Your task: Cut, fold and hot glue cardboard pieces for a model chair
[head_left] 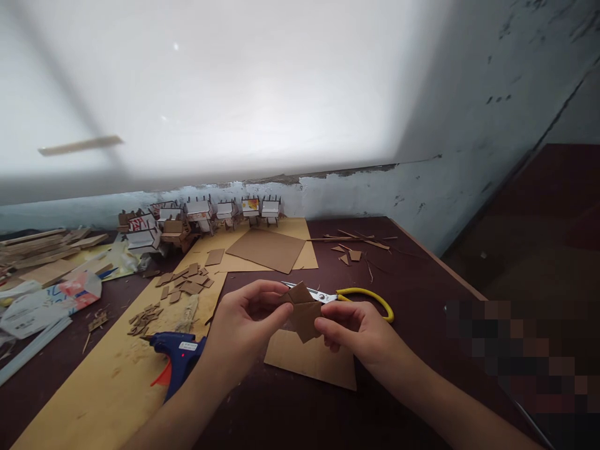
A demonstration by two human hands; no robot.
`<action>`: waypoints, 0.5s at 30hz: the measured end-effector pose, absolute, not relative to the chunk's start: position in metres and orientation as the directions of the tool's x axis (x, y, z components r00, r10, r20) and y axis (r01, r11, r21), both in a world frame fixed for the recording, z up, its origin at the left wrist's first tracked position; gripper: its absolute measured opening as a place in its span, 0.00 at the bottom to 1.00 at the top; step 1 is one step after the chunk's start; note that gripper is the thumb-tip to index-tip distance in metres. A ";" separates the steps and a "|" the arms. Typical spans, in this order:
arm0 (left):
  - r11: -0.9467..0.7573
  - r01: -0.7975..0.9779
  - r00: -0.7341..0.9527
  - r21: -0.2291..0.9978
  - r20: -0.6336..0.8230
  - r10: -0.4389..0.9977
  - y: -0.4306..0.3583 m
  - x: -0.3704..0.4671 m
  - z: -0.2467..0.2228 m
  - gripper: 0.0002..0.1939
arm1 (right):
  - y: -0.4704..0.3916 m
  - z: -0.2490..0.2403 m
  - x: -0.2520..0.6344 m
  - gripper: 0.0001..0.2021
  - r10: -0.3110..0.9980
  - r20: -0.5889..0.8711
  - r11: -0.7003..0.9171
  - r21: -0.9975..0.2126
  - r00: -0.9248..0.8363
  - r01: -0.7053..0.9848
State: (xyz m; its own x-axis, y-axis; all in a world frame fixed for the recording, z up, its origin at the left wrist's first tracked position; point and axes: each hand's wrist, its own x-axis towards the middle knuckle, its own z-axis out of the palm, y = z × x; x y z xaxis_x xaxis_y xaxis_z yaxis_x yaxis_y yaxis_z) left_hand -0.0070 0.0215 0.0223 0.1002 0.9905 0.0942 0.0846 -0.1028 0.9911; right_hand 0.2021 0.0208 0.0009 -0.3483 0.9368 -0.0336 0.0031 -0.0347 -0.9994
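Between my two hands are small brown cardboard pieces [305, 317], overlapping at an angle. My left hand [257, 315] pinches them at the left edge with thumb and fingers. On the right side, my right hand [351, 328] grips the edge between thumb and fingertips. Just behind the pieces lie scissors [368, 294] with yellow handles, their blades partly hidden by the cardboard. Under my hands a larger cardboard sheet [314, 362] rests on the dark table. A blue glue gun [175, 353] lies left of my left forearm, which covers part of it.
Cut cardboard pieces [187, 281] and smaller scraps [145, 319] lie on a yellow board [107, 369]. A brown cardboard sheet [267, 249] sits farther back. Several small cardboard models [199, 211] stand by the wall. Thin offcuts [360, 239] lie back right, wooden strips [51, 253] at left.
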 end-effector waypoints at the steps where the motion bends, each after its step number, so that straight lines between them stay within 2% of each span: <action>1: -0.099 0.080 0.105 0.992 0.091 0.990 0.022 -0.007 0.022 0.07 | 0.021 0.000 0.202 0.11 0.938 -0.032 -0.033 -0.999 -0.346 0.002; 15: -0.057 0.049 0.124 0.997 0.050 0.991 0.021 -0.008 0.025 0.09 | 0.021 0.004 0.202 0.12 0.937 -0.052 -0.046 -0.999 -0.344 0.026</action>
State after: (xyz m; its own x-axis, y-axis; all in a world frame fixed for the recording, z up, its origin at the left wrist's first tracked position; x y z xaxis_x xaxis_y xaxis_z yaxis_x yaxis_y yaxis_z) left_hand -0.0080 0.0209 0.0251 0.1240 0.9910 0.0503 0.0493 -0.0568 0.9972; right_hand 0.2015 0.0206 0.0037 -0.3442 0.9375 -0.0518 0.0260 -0.0457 -0.9986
